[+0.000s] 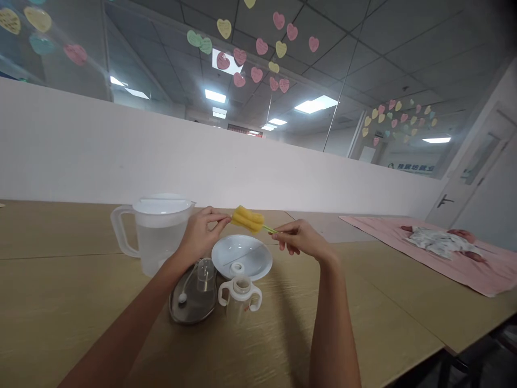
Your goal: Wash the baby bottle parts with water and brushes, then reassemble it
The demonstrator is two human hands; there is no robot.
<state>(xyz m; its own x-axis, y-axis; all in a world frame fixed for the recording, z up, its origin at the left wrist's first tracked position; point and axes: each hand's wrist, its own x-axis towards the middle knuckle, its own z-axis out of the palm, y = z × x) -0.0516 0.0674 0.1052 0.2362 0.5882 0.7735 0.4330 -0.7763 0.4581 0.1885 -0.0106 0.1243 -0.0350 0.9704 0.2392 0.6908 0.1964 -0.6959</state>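
Observation:
A sponge bottle brush (247, 219) with a yellow head and thin green handle is held level above a white bowl (258, 258). My right hand (301, 237) pinches the handle. My left hand (205, 229) has thumb and fingertips closed at the far tip of the sponge. In the bowl lies a small white ring (237, 269). A clear baby bottle (240, 304) with two white handles stands uncapped in front of the bowl. To its left, a metal tray (189, 315) holds a clear cap (205, 275) and a thin white piece with a rounded end (182, 297).
A translucent lidded pitcher (155, 231) stands at the left, partly behind my left hand. On the table's right side, a pink cloth (456, 275) carries a small doll-like figure (438, 241) in white patterned clothes. A white wall (250, 172) with glass above borders the table's back.

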